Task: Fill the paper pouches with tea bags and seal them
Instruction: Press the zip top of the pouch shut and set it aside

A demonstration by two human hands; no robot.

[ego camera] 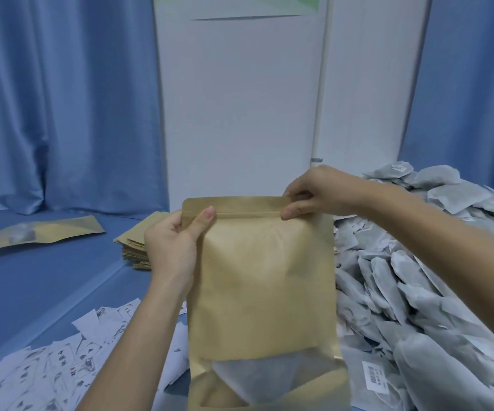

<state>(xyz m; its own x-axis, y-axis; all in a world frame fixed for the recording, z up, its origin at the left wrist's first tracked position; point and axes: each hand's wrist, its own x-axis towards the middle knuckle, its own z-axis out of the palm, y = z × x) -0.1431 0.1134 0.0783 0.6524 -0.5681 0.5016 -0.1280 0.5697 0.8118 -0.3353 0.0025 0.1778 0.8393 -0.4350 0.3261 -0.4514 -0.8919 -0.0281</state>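
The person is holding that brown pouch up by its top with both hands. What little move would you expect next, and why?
Probably the right hand slides its pinch along the zip strip toward the left hand. The pouch already shows a tea bag through its window, the left hand steadies the top left corner, and the right pinches the right end of the strip, so pressing it closed looks next.

A tan kraft paper pouch (265, 280) stood upright, its zip strip pressed flat along the top and a clear window low down showing a pale tea bag. Right of the pouch sprawled a heap of grey-white tea bags (423, 292); left behind it sat a stack of flat pouches (134, 247).
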